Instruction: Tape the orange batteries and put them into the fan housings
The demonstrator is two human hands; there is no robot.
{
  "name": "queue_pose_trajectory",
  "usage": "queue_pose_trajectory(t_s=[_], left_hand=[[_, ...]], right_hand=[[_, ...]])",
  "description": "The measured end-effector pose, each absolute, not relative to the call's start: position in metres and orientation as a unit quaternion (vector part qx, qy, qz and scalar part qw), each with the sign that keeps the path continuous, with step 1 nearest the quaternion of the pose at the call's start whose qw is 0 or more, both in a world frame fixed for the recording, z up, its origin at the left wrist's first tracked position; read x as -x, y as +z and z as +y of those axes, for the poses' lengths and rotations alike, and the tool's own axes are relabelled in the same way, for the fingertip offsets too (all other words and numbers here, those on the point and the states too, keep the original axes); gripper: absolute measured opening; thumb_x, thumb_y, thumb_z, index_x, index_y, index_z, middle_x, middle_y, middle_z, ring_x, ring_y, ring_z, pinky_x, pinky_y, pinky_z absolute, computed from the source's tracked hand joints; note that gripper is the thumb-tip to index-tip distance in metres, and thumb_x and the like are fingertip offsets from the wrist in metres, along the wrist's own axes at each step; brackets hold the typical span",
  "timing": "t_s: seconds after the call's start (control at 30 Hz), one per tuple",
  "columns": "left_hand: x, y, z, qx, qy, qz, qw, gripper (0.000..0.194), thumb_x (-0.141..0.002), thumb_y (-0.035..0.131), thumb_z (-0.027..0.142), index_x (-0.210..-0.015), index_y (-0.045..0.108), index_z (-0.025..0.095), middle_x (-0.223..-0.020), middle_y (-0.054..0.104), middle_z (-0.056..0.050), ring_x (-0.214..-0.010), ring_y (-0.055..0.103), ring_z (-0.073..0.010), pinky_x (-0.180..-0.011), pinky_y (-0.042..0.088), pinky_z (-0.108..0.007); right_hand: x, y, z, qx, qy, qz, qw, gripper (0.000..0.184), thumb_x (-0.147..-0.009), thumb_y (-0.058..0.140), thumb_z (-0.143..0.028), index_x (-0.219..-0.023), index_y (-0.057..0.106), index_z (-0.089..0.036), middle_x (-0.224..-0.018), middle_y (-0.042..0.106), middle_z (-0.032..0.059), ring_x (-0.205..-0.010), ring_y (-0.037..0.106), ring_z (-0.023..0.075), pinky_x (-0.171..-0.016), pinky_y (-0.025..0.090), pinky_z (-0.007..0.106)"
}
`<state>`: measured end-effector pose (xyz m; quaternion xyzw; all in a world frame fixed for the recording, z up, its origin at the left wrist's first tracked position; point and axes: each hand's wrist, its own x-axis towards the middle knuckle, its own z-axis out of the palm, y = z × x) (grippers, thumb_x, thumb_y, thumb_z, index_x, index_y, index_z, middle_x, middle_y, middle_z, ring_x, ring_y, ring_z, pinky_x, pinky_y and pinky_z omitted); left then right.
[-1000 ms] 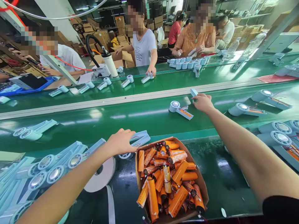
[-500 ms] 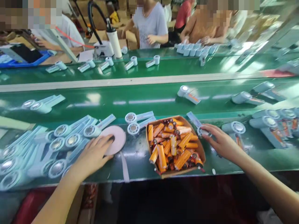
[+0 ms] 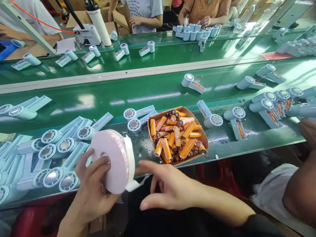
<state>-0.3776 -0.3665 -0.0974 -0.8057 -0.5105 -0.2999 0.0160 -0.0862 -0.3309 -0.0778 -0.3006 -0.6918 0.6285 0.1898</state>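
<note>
left hand (image 3: pixel 95 186): grasping. its fingers enter the core of the white tape roll (image 3: pixel 112 161), which is held tilted, one flat face toward the left, at the front edge of the dark green bench (image 3: pixel 224 144). a short tape tail (image 3: pixel 132 186) hangs at the lower right of the roll.

right hand (image 3: pixel 170 187): released, index finger extended toward the roll, thumb apart below. it is located in front of the bench edge, just beside the roll; contact between fingertip and tape cannot be determined.

clearances: left of the roll, a dense group of light-blue housings (image 3: pixel 50 151) extends to the front edge, leaving little room. behind the roll, two housings (image 3: pixel 133 125) lie near the left wall of the open carton (image 3: pixel 208 144), which is filled with orange battery packs (image 3: pixel 189 148). a narrow bare strip of bench separates roll and carton. the carton's front corner reaches the bench edge.

right of the carton, a single housing (image 3: pixel 213 120) stands near its wall; the bench in front of it is open up to the edge, except for a small white scrap (image 3: pixel 216 156). beyond the bench, the green belt (image 3: pixel 98 95) has a wide open stretch, bounded at the far side by a pale rail (image 3: pixel 125 73).
</note>
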Motion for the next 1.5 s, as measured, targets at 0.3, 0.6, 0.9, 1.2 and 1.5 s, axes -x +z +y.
queue_pose_trajectory(t_s=[0.3, 0.6, 0.9, 1.2, 1.5], left_hand=[[0.39, -0.119, -0.358, 0.723, -0.323, -0.61, -0.022, 0.049, -0.092, 0.07, 0.028, -0.139, 0.055, 0.028, -0.136, 0.059, -0.013, -0.155, 0.039, -0.0478, -0.123, 0.042, -0.074], [0.335, -0.116, -0.344, 0.823, -0.306, -0.479, 0.014, 0.063, -0.087, 0.062, 0.002, -0.145, 0.052, 0.025, -0.127, 0.071, -0.012, -0.151, 0.043, -0.0408, -0.119, 0.048, -0.063], [0.338, -0.126, -0.335, 0.8, -0.321, -0.506, 0.033, 0.076, -0.086, 0.065, 0.005, -0.155, 0.044, 0.031, -0.13, 0.069, -0.012, -0.149, 0.046, -0.0419, -0.115, 0.05, -0.064], [0.331, -0.138, -0.338, 0.783, -0.324, -0.531, 0.027, 0.074, -0.087, 0.064, 0.005, -0.155, 0.046, 0.029, -0.133, 0.069, -0.012, -0.149, 0.045, -0.0402, -0.115, 0.05, -0.06], [0.334, -0.117, -0.355, 0.813, -0.29, -0.498, 0.078, 0.078, -0.081, 0.063, 0.0, -0.154, 0.056, 0.028, -0.129, 0.076, -0.009, -0.15, 0.041, -0.0389, -0.115, 0.05, -0.055]], right_hand=[[0.057, -0.079, -0.314, 0.213, 0.336, -0.907, 0.139, 0.031, -0.103, 0.071, -0.049, -0.114, 0.075, -0.021, -0.1, 0.084, 0.0058, -0.087, 0.079, 0.0192, -0.067, 0.053, 0.025], [0.044, -0.068, -0.274, 0.506, 0.324, -0.775, 0.195, 0.043, -0.095, 0.079, -0.038, -0.134, 0.069, -0.024, -0.089, 0.081, 0.0026, -0.077, 0.076, 0.0213, -0.075, 0.06, 0.033], [0.043, -0.074, -0.277, 0.416, 0.431, -0.738, 0.309, 0.035, -0.099, 0.071, -0.035, -0.132, 0.071, -0.023, -0.117, 0.079, 0.0092, -0.097, 0.077, 0.0227, -0.086, 0.065, 0.038], [0.046, -0.084, -0.271, 0.434, 0.27, -0.83, 0.22, 0.041, -0.092, 0.075, -0.017, -0.132, 0.074, -0.024, -0.128, 0.079, 0.0132, -0.119, 0.075, 0.0328, -0.107, 0.061, 0.052], [0.043, -0.056, -0.288, 0.401, 0.558, -0.592, 0.422, 0.058, -0.093, 0.079, -0.038, -0.148, 0.064, -0.026, -0.13, 0.079, 0.0085, -0.121, 0.075, 0.0269, -0.108, 0.063, 0.047]])
